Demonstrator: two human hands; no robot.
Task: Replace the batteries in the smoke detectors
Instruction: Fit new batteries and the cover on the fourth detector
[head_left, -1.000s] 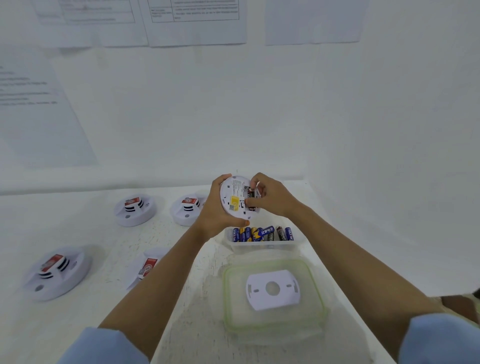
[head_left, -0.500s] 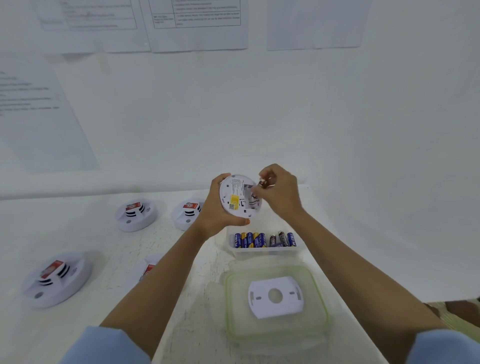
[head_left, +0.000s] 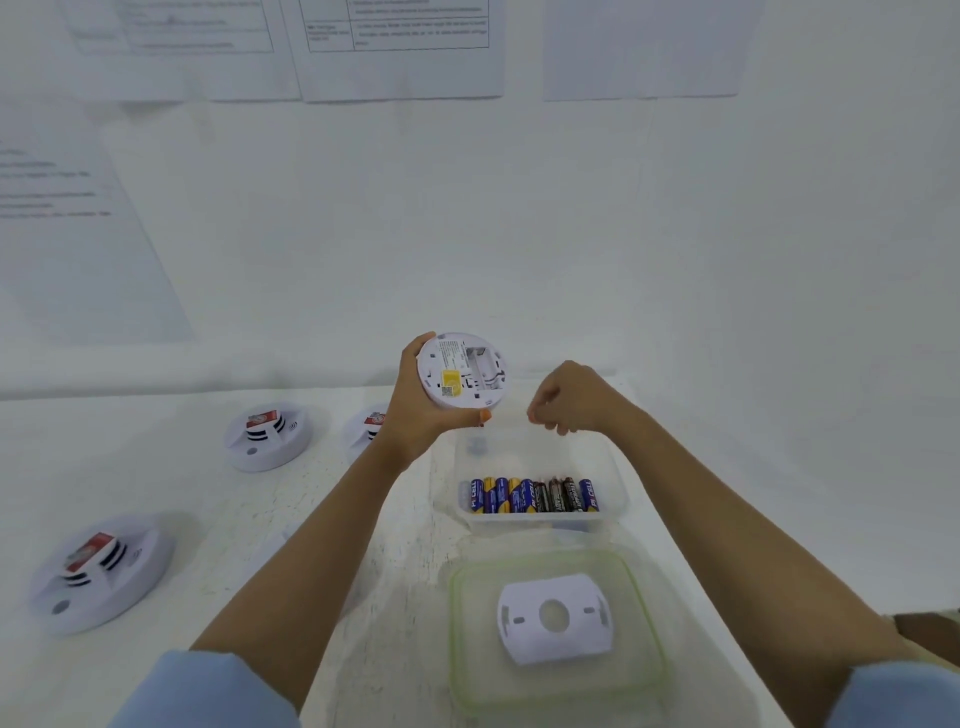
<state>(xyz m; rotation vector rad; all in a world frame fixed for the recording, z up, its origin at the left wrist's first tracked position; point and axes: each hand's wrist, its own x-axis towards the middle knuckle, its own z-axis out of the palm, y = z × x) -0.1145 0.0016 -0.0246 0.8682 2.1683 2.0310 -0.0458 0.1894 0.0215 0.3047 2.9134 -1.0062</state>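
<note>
Polarity check comes next, I judge: left hand (head_left: 420, 415) grips the smoke detector (head_left: 460, 371) over the battery tray's (head_left: 616, 501) far edge; right hand (head_left: 576, 397) curls there, contents unclear to me.

White table (head_left: 156, 467): top scuffed and worn, set against a white wall (head_left: 519, 234).
Clear lid (head_left: 457, 649), green rim: lies flat on the table's near right part.
Printed sheets (head_left: 400, 67), 4: 3 side by side, high on the wall behind the table; 1 lower, above the table's far left end. Print too blurred to read.
</note>
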